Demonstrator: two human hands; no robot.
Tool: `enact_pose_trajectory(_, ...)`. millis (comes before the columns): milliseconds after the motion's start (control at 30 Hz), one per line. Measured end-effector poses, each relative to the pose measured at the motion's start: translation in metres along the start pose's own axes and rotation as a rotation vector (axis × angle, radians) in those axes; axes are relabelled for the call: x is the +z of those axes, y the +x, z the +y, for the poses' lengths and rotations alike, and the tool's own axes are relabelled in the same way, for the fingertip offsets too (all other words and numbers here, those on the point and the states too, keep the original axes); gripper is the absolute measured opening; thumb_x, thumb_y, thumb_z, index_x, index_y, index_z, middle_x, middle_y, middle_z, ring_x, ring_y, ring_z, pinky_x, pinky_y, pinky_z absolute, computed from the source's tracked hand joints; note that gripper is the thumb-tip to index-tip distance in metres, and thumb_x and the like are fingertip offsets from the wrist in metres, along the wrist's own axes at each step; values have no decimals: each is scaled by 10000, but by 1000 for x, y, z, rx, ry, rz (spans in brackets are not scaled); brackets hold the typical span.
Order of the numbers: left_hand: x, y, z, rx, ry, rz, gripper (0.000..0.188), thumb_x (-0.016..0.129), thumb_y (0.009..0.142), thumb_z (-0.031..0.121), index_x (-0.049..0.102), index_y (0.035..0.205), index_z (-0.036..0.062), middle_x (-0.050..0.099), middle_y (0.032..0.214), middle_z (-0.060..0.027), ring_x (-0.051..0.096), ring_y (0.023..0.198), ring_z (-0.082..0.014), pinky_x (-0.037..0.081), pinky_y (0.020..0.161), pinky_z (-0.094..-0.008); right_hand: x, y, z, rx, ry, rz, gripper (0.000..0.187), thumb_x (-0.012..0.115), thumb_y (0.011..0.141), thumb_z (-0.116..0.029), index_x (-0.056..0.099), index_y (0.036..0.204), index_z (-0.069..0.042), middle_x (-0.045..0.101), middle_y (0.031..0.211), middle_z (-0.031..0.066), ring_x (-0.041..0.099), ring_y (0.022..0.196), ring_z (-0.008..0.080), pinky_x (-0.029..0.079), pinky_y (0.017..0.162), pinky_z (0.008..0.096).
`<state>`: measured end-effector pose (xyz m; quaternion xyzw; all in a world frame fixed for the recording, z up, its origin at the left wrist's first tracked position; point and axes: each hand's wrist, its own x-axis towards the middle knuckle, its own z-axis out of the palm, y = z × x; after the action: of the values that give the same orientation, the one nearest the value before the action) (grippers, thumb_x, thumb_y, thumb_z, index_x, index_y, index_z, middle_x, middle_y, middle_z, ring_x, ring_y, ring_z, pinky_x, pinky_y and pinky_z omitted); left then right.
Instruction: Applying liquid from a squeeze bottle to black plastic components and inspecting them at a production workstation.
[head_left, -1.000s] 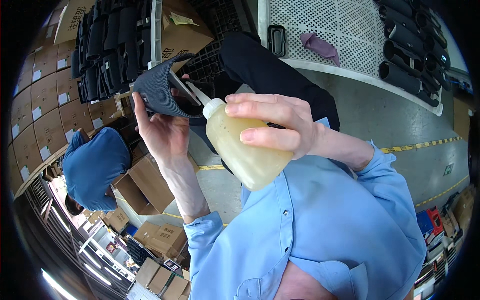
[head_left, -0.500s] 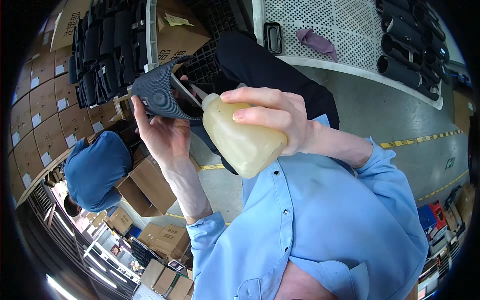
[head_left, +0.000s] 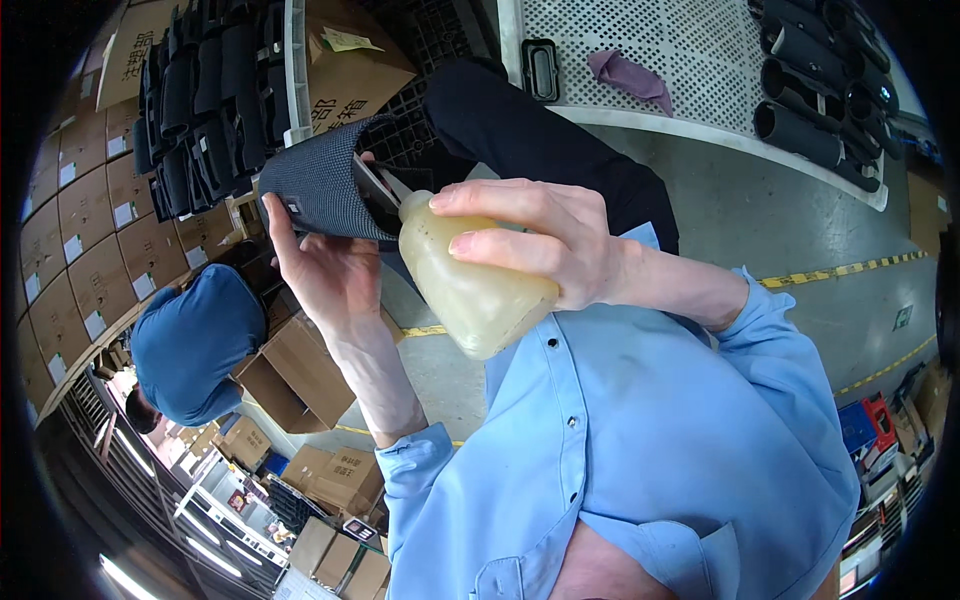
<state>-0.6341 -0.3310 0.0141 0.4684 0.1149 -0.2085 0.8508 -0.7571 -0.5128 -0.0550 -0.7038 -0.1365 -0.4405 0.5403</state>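
My left hand (head_left: pixel 325 265) holds a dark grey, fabric-covered cylinder (head_left: pixel 320 190) by its underside, with its open end turned toward the right. My right hand (head_left: pixel 545 240) grips a translucent plastic squeeze bottle (head_left: pixel 470 280) of yellowish liquid. The bottle's thin nozzle (head_left: pixel 385 190) pokes into the open end of the cylinder. Both of my forearms are in light blue sleeves.
A rack of several dark cylinders (head_left: pixel 200 90) stands at the upper left beside a cardboard box (head_left: pixel 345 60). A white perforated table (head_left: pixel 680 60) holds a purple cloth (head_left: pixel 630 75) and black tubes (head_left: pixel 820 90). A person in a blue cap (head_left: pixel 195 340) is at the left among cartons.
The cylinder and the bottle have shifted slightly down and to the left together. The nozzle stays at the cylinder's opening.
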Motion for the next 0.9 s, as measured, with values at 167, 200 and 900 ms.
enact_pose_trajectory(167,-7,3,-1,-26,-40,-25,707,662,991,444,392,1506,42,556,1416,-209,606,1275,-385,571,1041,-449,-1,-1,1,-26,-24,12,358,707,886,-178,640,1234,-125,652,1319,142,711,1060,255,614,773,306)
enact_pose_trajectory(200,-8,3,-1,-40,-60,-38,703,660,992,444,395,1504,42,558,1415,-209,606,1275,-386,572,1040,-449,-1,-2,1,-27,-24,14,354,702,890,-180,640,1235,-129,651,1320,139,710,1065,253,612,771,303)
enact_pose_trajectory(900,-10,3,-11,-87,-14,-37,704,653,994,458,416,1486,13,585,1392,-200,625,1254,-373,568,1047,-443,-12,4,-4,-78,-119,-80,283,746,884,-143,639,1145,-117,698,1212,152,733,984,273,630,741,301)
